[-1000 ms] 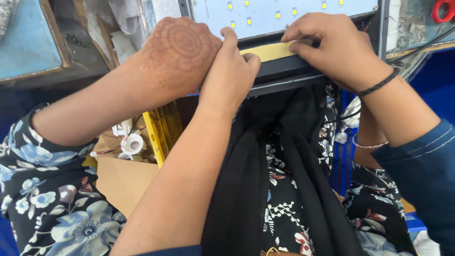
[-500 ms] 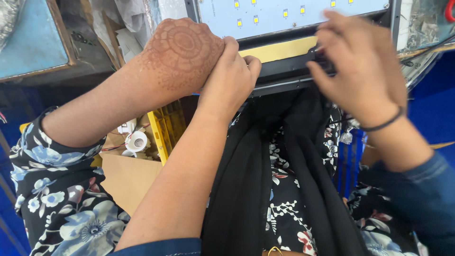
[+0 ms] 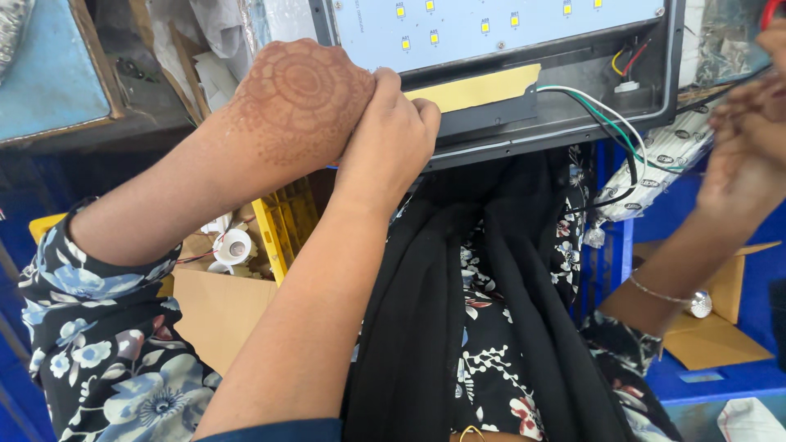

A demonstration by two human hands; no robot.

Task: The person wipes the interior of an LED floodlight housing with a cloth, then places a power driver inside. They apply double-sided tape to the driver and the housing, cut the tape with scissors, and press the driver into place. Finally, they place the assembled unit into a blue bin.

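My left hand reaches up from the bottom on a bare forearm, fingers curled on the left end of a yellow tape strip. The strip lies along the black lamp housing, just under the white LED panel. A co-worker's patterned hand, on a floral sleeve, rests against the back of mine. White, green and black wires trail out of the housing. My right hand is a blur at the right edge, off the housing. Below it is the co-worker's forearm with a silver bracelet.
The co-worker's black scarf and floral dress fill the middle below the lamp. A cardboard box with white parts and a yellow crate stand at the left. Brown cardboard lies at the right, a blue board at the top left.
My right hand has left the right part of the tape strip and swung off to the right edge, baring the strip and the wires. My left hand and the patterned hand stay put.
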